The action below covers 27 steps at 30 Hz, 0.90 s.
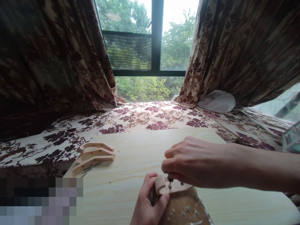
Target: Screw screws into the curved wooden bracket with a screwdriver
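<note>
My left hand (pixel 151 201) grips the curled end of a pale wooden hook (pixel 161 186), thumb in front and fingers behind. The hook lies flat on a brown wooden block (pixel 179 207) strewn with small shavings. Above it, my right hand (pixel 180 161) is closed around a small hand tool with a metal bit (pixel 170 180); its handle is hidden in my fist. The bit points down, its tip at a hole in the hook's flat part. Another dark hole (pixel 182 184) shows to the right, under my right hand.
Several similar wooden hooks (pixel 98 153) lie at the left of the pale wooden tabletop (pixel 131 147), with thin metal bits or screws beside them. Behind it spreads a floral cloth (pixel 154 115) below a window. A white plastic bag (pixel 217 101) and a clear container (pixel 292 137) are at right.
</note>
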Tool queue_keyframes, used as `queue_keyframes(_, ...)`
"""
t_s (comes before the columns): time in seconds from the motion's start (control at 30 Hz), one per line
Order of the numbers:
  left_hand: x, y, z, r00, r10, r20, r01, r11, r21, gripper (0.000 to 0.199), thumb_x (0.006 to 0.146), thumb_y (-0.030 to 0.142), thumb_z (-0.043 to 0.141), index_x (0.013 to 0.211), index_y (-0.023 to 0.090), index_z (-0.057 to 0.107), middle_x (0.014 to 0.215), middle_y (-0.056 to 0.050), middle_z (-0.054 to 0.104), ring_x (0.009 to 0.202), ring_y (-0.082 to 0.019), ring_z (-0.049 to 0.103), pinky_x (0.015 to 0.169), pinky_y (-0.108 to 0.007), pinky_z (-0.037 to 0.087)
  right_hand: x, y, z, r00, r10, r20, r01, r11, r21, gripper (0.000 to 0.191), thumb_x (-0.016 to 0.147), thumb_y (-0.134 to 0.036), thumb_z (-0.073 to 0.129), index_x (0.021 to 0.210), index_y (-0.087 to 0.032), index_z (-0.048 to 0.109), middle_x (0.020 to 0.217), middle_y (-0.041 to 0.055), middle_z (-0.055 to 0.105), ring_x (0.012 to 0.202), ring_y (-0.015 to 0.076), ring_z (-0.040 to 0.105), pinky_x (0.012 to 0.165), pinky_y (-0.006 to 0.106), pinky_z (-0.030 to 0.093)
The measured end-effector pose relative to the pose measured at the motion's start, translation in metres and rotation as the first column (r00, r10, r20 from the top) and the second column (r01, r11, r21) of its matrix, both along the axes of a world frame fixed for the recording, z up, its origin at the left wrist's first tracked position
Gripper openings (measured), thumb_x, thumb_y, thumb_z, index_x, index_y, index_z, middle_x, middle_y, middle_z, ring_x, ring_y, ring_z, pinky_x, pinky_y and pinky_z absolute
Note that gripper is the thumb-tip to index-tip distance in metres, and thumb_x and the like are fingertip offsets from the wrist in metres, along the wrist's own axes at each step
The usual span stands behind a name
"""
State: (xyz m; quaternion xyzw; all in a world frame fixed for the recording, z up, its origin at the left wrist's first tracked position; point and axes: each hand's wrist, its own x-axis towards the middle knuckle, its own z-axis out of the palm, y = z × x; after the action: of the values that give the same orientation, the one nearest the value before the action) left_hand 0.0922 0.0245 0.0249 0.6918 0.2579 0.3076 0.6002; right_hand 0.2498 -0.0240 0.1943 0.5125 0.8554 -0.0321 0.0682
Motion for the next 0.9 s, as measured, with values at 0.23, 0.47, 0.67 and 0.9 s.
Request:
queue_keyframes(0.23, 0.000, 0.002, 0.000, 1.000, 0.006, -0.005, -0.006, 1.000, 0.001, 0.013, 0.077, 0.032, 0.059, 0.084, 0.021, 0.061, 0.099, -0.004, 0.054, 0.096, -0.020, 0.054, 0.082, -0.024, 0.042, 0.000, 0.007, -0.023, 0.998, -0.013, -0.057, 0.013, 1.000, 0.001, 0.020, 0.092, -0.020, 0.042, 0.079, -0.016, 0.057, 0.067, 0.0031, 0.062, 0.053, 0.0101, 0.045, 0.049, 0.027, 0.023)
queue_keyframes(0.47, -0.002, 0.002, 0.000, 1.000, 0.001, -0.004, -0.001, 1.000, 0.024, 0.013, 0.078, 0.031, 0.058, 0.084, 0.020, 0.061, 0.099, -0.004, 0.053, 0.092, -0.019, 0.055, 0.080, -0.024, 0.043, 0.003, 0.011, -0.026, 0.985, -0.168, -0.028, 0.170, 0.984, 0.052, 0.025, 0.092, -0.031, 0.043, 0.078, -0.017, 0.058, 0.060, 0.0021, 0.062, 0.048, 0.0104, 0.044, 0.046, 0.028, 0.018)
queue_keyframes(0.67, 0.000, 0.000, 0.000, 1.000, 0.014, 0.010, -0.014, 1.000, 0.008, 0.014, 0.077, 0.033, 0.060, 0.082, 0.019, 0.062, 0.098, -0.005, 0.055, 0.094, -0.020, 0.055, 0.083, -0.025, 0.044, -0.003, 0.004, -0.005, 0.993, 0.099, 0.059, -0.101, 0.994, 0.036, 0.013, 0.087, -0.014, 0.050, 0.077, -0.017, 0.057, 0.074, 0.0025, 0.060, 0.061, 0.0127, 0.048, 0.049, 0.029, 0.023)
queue_keyframes(0.9, 0.000, 0.000, 0.002, 0.999, 0.050, 0.020, -0.050, 0.999, 0.017, 0.011, 0.076, 0.030, 0.061, 0.082, 0.020, 0.064, 0.098, -0.005, 0.056, 0.093, -0.020, 0.055, 0.081, -0.024, 0.045, -0.001, 0.009, -0.019, 0.994, 0.074, 0.083, -0.080, 0.995, 0.064, 0.016, 0.086, -0.012, 0.048, 0.074, -0.015, 0.058, 0.066, 0.0031, 0.059, 0.051, 0.0120, 0.041, 0.046, 0.029, 0.019)
